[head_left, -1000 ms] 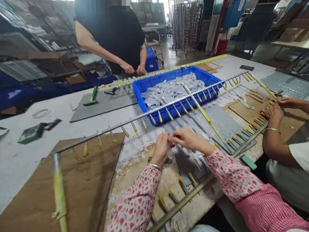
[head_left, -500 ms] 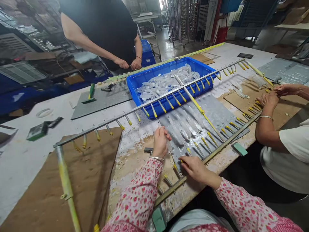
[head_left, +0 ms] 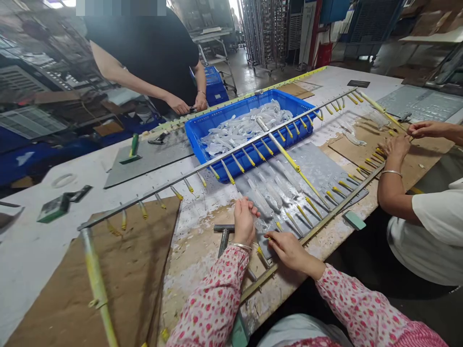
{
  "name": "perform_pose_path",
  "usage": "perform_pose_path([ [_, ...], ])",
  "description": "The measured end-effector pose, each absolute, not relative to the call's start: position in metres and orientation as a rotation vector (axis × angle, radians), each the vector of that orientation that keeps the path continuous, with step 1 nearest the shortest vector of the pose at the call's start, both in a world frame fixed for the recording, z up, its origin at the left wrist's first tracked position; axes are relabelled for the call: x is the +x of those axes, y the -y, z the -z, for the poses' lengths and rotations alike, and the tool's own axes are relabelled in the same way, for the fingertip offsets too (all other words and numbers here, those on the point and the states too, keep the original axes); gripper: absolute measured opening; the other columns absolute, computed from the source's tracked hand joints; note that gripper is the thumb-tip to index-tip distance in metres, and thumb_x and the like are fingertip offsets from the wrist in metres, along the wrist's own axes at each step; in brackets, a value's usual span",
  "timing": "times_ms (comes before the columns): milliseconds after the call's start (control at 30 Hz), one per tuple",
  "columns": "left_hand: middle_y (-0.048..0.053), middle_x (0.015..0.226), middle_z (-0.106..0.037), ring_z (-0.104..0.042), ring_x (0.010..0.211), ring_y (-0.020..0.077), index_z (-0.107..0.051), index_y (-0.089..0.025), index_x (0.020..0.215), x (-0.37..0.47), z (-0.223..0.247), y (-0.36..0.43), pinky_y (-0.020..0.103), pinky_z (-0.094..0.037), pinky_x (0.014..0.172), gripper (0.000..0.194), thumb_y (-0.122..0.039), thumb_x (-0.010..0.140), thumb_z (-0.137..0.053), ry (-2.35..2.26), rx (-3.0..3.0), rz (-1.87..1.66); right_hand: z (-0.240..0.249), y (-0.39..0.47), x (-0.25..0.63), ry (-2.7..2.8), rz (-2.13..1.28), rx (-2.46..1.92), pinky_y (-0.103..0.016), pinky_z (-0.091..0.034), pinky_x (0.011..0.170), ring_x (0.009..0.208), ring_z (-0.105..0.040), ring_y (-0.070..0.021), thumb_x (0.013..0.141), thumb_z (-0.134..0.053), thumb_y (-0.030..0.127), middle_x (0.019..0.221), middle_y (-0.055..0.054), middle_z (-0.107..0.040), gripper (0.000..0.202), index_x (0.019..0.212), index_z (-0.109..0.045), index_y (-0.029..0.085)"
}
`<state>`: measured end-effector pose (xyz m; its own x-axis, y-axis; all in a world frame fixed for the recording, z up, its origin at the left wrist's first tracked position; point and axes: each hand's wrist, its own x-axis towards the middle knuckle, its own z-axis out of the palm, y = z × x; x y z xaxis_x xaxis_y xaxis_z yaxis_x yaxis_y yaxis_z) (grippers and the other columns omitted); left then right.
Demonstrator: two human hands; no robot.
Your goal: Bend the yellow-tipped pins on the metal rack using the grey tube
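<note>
My left hand [head_left: 245, 222] is closed above the grey sheet [head_left: 311, 159], fingers curled; what lies inside cannot be made out. My right hand [head_left: 289, 249], just to its right, has thumb and index finger pinched close to the row of yellow-wrapped metal prongs [head_left: 263, 257]. Whatever that pinch holds is too small to name. The prongs line the near bar [head_left: 314, 230] of a metal frame. Between this bar and the far bar [head_left: 155, 189], several translucent, elongated pieces [head_left: 261, 198] stretch across.
A blue basket [head_left: 191, 140] of translucent pieces stands beyond the far bar. A hammer-like metal tool [head_left: 223, 236] lies by my left wrist. At right, a co-worker's hands [head_left: 398, 144] work on the same frame. Another person [head_left: 144, 58] stands across the table. Brown cardboard [head_left: 90, 270] lies left.
The view has shifted slightly. My left hand has come a little nearer to my right hand, and more of the hammer-like tool shows. My right hand keeps its pinch.
</note>
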<state>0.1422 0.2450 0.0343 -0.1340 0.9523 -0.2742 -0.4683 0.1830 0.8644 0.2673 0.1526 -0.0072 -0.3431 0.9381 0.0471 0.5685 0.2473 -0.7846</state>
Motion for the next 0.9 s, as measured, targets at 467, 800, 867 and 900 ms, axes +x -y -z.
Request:
perform_pose_path([
  [467, -0.008, 0.068, -0.042, -0.039, 0.05, 0.0055, -0.048, -0.02, 0.092, 0.142, -0.039, -0.244, 0.018, -0.041, 0.049, 0.033, -0.046, 0.084, -0.067, -1.051, 0.525, -1.373, 0.003, -0.153, 0.271, 1.988, -0.997, -1.347, -0.03, -0.049, 0.078, 0.082, -0.068, -0.0203, 0.096, -0.048, 0.018, 0.09, -0.007, -0.073, 0.024, 0.114, -0.064, 0.016],
  [800, -0.008, 0.064, -0.043, -0.04, 0.047, 0.0058, -0.047, -0.02, 0.09, 0.142, -0.034, -0.252, 0.019, -0.039, 0.047, 0.034, -0.047, 0.085, -0.066, -1.102, 0.471, -1.43, 0.012, -0.149, 0.272, 1.96, -0.893, -1.322, -0.037, -0.052, 0.086, 0.097, -0.068, -0.0246, 0.094, -0.044, 0.026, 0.107, -0.014, -0.071, 0.034, 0.123, -0.059, 0.013],
  [867, -0.008, 0.063, -0.043, -0.039, 0.046, 0.0064, -0.047, -0.019, 0.089, 0.144, -0.03, -0.256, 0.019, -0.038, 0.046, 0.035, -0.049, 0.085, -0.064, -1.142, 0.468, -1.422, 0.028, -0.142, 0.272, 1.934, -0.814, -1.32, -0.038, -0.053, 0.084, 0.096, -0.068, -0.0266, 0.091, -0.049, 0.03, 0.109, -0.016, -0.07, 0.038, 0.124, -0.057, 0.013],
  [900, -0.007, 0.064, -0.045, -0.04, 0.047, 0.0067, -0.047, -0.019, 0.09, 0.145, -0.027, -0.258, 0.019, -0.038, 0.047, 0.035, -0.05, 0.085, -0.064, -1.147, 0.482, -1.418, 0.036, -0.139, 0.273, 1.933, -0.808, -1.324, -0.037, -0.055, 0.08, 0.092, -0.069, -0.0265, 0.091, -0.048, 0.031, 0.105, -0.015, -0.071, 0.038, 0.123, -0.058, 0.014],
])
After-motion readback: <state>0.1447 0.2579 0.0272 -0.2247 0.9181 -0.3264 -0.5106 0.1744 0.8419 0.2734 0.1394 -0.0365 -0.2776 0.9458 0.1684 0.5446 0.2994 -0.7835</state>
